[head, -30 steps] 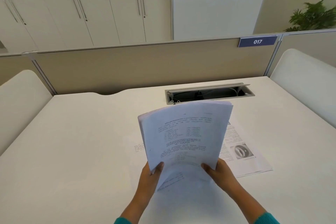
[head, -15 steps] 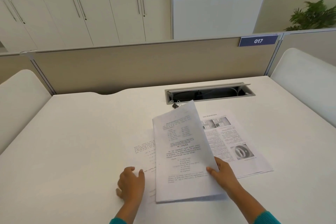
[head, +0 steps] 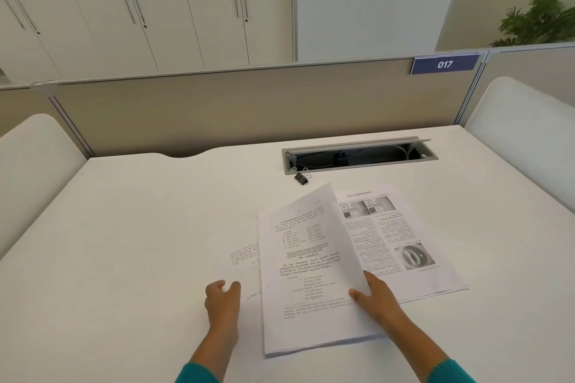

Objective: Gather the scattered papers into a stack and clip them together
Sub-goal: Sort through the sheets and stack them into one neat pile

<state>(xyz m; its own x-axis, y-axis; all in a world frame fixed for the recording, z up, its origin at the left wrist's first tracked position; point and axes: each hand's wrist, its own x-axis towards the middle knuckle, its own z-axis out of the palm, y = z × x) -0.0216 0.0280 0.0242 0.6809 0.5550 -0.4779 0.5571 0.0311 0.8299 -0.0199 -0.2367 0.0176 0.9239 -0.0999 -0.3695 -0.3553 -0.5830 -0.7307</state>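
**Stack down on the desk, clip waiting at the back**

The stack of papers (head: 306, 274) lies on the white desk (head: 124, 242) right in front of the person, printed text upside down to the camera, its right edge lifted a little off the surface. The right hand (head: 375, 297) grips that raised edge, thumb on top of the page and fingers tucked beneath. Under the stack's right side sits another printed sheet (head: 404, 246) with photos and columns, flat on the desk and partly covered. Poking out from under the left side is a faintly printed sheet (head: 242, 258), also flat.

The left hand (head: 222, 297) rests on the desk just beside the stack's left edge, loosely curled, holding nothing, its fingertips on or at that faint sheet; which one, I cannot tell.

Further back, a black binder clip (head: 302, 178) lies alone on the desk, apart from the papers, just in front of the open cable tray (head: 357, 157). Beyond that stands the beige partition (head: 233, 109) with a blue "017" tag (head: 445, 64). Teal sleeves show at both wrists.
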